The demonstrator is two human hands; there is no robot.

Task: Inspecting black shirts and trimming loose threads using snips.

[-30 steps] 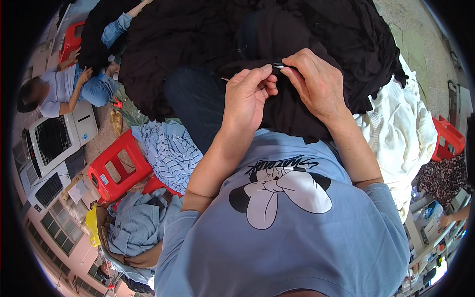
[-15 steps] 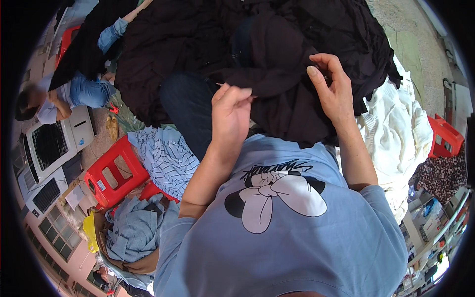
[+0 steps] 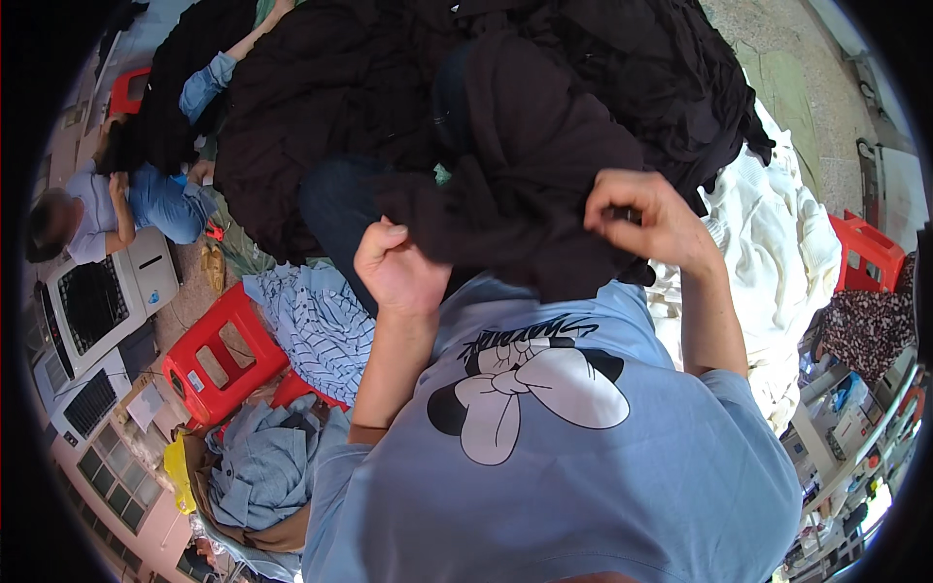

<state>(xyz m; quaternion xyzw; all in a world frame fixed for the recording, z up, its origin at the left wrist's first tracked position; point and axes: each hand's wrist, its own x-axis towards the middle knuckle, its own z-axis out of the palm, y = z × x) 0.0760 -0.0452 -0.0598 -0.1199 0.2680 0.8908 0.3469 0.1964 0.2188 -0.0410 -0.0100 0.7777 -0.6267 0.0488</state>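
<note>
A black cloth garment [image 3: 525, 165] lies across my lap and is stretched between my hands; its exact kind is not clear. My left hand [image 3: 403, 270] is closed at its left edge, thumb pressed to the fingers, with the dark cloth running in behind the palm. On the other side my right hand [image 3: 653, 216] has curled fingers pinching the cloth near its right edge. The middle of the cloth is blurred by motion. Beyond it spreads a large heap of black clothing [image 3: 311, 107].
White knitwear [image 3: 748, 262] is piled at my right beside a red stool [image 3: 865, 253]. At my left are a blue patterned cloth [image 3: 316, 325], another red stool [image 3: 224, 355] and a bag of blue-grey clothes [image 3: 262, 471]. A co-worker [image 3: 97, 209] sits far left; another person's sleeved arm [image 3: 209, 83] reaches to the heap.
Both hands have come down nearer my body, the left also moving left, and the cloth is spread wider between them. A thin item peeking from my left hand no longer shows. My right fingers have closed.
</note>
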